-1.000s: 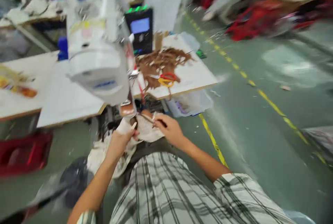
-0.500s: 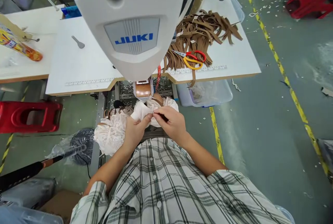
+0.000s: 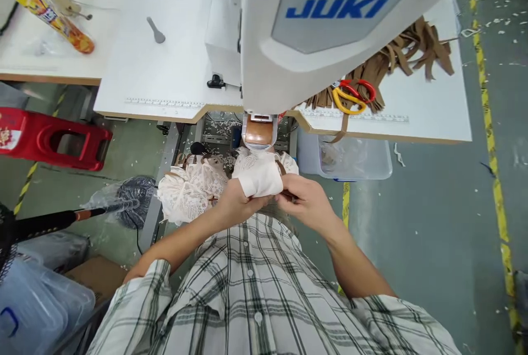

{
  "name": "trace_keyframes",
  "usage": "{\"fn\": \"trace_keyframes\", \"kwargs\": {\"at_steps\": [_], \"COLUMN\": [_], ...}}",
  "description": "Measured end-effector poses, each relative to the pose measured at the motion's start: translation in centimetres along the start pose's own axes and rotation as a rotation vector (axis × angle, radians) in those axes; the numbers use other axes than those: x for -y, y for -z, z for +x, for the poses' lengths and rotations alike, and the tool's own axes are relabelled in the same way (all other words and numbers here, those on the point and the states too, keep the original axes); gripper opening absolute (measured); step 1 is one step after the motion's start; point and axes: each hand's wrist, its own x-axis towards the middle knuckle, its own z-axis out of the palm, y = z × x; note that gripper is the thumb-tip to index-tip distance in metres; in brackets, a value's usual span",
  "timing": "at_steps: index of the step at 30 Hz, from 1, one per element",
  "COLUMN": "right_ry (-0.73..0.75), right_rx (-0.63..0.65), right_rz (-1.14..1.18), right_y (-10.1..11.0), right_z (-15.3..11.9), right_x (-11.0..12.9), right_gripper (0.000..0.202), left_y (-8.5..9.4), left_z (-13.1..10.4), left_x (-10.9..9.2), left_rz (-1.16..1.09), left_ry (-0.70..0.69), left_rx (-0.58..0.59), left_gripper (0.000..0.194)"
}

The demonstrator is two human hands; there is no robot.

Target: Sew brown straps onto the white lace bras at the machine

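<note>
A smooth white piece of fabric [image 3: 262,180] lies folded over the fingers of my left hand [image 3: 239,201], which grips it from below and from the left. At its right end, my right hand [image 3: 307,201] has thumb and fingers pinched together by the fabric edge and a brown strap [image 3: 281,167]. What exactly sits in that pinch is hidden. White lace material [image 3: 192,187] is bunched on my lap to the left, and more lace shows just behind the white piece. Directly beyond my hands is the lower end of a JUKI sewing machine [image 3: 289,69].
Scissors [image 3: 350,96] with red and yellow handles rest on brown strips [image 3: 377,77] on the white table [image 3: 177,53]. A clear plastic bin [image 3: 357,160] stands below at the right. Red stool [image 3: 53,138] and floor lie left. A drink bottle [image 3: 49,14] lies at upper left.
The machine and table have shifted right in view as the camera turned. The white fabric now spreads over my left hand, and my right hand has moved to its right end.
</note>
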Motion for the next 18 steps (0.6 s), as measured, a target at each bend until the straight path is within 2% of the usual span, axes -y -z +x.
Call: {"fn": "trace_keyframes", "kwargs": {"at_steps": [3, 7, 11, 13, 15, 18], "right_ry": [-0.066, -0.216, -0.273, -0.319, -0.390, -0.470], "right_rx": [-0.010, -0.077, -0.104, -0.074, -0.021, 0.008], "right_rz": [0.049, 0.059, 0.090, 0.139, 0.257, 0.420], "right_y": [-0.7, -1.2, -0.9, -0.6, -0.2, 0.4], "right_z": [-0.2, 0.1, 0.7, 0.9, 1.0, 0.9], "right_x": [0.0, 0.6, 1.0, 0.7, 0.2, -0.5], "right_gripper": [0.011, 0.012, 0.011, 0.010, 0.012, 0.018], "left_y": [-0.1, -0.2, 0.0, 0.4, 1.0, 2.0], "left_z": [0.1, 0.3, 0.6, 0.9, 1.3, 2.0], "left_x": [0.0, 0.0, 0.0, -0.1, -0.4, -0.9], "left_rz": [-0.087, -0.114, -0.061, -0.025, 0.001, -0.026], "left_ry": [0.080, 0.209, 0.195, 0.180, 0.185, 0.224], "left_rx": [0.003, -0.062, -0.121, -0.125, -0.093, 0.026], "left_gripper": [0.028, 0.032, 0.024, 0.024, 0.025, 0.027]}}
